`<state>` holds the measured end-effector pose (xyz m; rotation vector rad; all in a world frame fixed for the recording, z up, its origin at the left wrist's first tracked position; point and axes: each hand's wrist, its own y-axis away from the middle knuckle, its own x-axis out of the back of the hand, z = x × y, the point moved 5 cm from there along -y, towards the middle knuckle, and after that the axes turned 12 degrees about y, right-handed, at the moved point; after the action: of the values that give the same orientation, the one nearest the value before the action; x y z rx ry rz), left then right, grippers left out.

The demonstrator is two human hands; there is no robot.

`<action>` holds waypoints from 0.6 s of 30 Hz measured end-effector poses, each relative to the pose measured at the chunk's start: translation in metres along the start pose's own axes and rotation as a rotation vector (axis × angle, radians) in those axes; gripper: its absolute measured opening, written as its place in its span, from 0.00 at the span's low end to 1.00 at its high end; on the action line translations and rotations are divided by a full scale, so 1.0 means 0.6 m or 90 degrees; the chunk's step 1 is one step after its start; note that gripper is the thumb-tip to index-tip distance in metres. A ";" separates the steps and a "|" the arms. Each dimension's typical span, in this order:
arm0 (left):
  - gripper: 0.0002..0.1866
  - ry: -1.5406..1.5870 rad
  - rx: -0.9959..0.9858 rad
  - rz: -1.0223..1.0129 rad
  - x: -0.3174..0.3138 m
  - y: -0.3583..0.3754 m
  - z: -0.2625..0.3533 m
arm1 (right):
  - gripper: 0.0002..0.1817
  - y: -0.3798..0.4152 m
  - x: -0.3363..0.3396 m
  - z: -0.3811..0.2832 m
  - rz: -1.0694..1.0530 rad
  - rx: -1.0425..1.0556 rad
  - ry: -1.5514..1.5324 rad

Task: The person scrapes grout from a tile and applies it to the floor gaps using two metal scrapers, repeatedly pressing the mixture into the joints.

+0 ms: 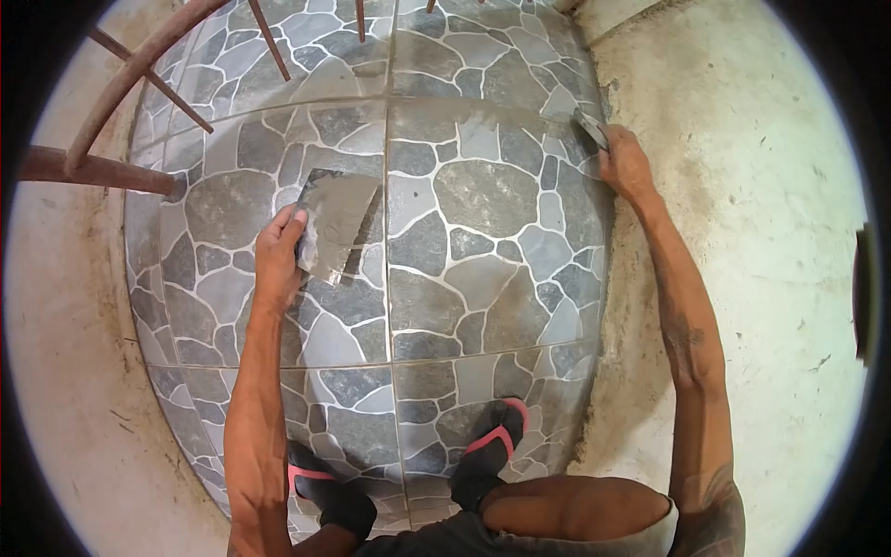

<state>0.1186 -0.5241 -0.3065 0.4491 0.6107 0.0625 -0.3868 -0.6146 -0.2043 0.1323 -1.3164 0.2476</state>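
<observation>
My left hand [280, 249] grips the edge of a flat, roughly square plate smeared with wet grey grout [339, 218], held above the tiled floor. At the right, my right hand [626, 165] is closed around a small putty knife [591, 128], its blade down at the floor's edge by the wall. Stone-pattern floor tiles [487, 200] with white veins lie below both hands. A grey smear of grout [492, 113] runs along the tile joint left of the putty knife.
A rusty curved metal frame with rods [121, 107] juts in at the upper left. Bare plastered walls [742, 232] flank the floor on both sides. My feet in pink-strapped flip-flops [501, 434] stand on the near tiles.
</observation>
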 end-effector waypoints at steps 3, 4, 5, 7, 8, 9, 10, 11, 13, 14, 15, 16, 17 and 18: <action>0.18 -0.003 0.005 -0.013 0.006 -0.002 -0.003 | 0.22 -0.002 -0.051 -0.034 0.012 0.048 0.117; 0.18 -0.005 0.006 -0.016 0.011 -0.004 -0.004 | 0.20 -0.015 -0.032 -0.025 -0.061 -0.025 0.032; 0.18 -0.012 0.003 -0.017 0.014 -0.004 -0.001 | 0.19 -0.036 0.006 -0.016 -0.134 -0.094 -0.054; 0.18 -0.022 0.003 -0.020 0.013 0.000 -0.005 | 0.24 -0.054 0.066 -0.010 -0.108 -0.158 -0.163; 0.18 -0.016 0.004 -0.019 0.011 0.000 -0.006 | 0.24 -0.060 0.059 0.008 -0.161 -0.189 -0.129; 0.18 -0.011 0.005 -0.018 0.007 0.002 -0.004 | 0.24 -0.071 0.048 0.037 -0.214 -0.220 -0.095; 0.18 -0.009 0.006 -0.017 0.005 0.005 -0.001 | 0.25 -0.077 0.037 0.061 -0.267 -0.252 -0.063; 0.18 -0.004 0.005 -0.014 0.005 0.006 0.000 | 0.25 -0.076 0.021 0.074 -0.251 -0.291 -0.105; 0.18 0.003 0.003 -0.009 0.001 0.007 0.001 | 0.25 -0.081 0.012 0.070 -0.280 -0.301 -0.080; 0.17 -0.001 0.003 -0.009 -0.001 0.008 0.003 | 0.25 -0.083 0.008 0.069 -0.296 -0.306 -0.066; 0.17 -0.003 0.005 -0.009 -0.002 0.010 0.004 | 0.25 -0.088 -0.001 0.071 -0.252 -0.288 -0.042; 0.17 -0.005 0.007 -0.008 -0.001 0.011 0.003 | 0.25 -0.091 -0.017 0.072 -0.209 -0.269 -0.018; 0.17 -0.003 0.009 -0.011 0.000 0.010 0.002 | 0.25 -0.093 -0.029 0.075 -0.167 -0.249 0.006; 0.17 0.000 0.010 -0.014 0.000 0.009 0.001 | 0.25 -0.095 -0.033 0.076 -0.179 -0.268 -0.016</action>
<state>0.1196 -0.5197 -0.3038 0.4580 0.6162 0.0363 -0.4196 -0.6822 -0.2096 -0.0375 -1.3302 -0.2718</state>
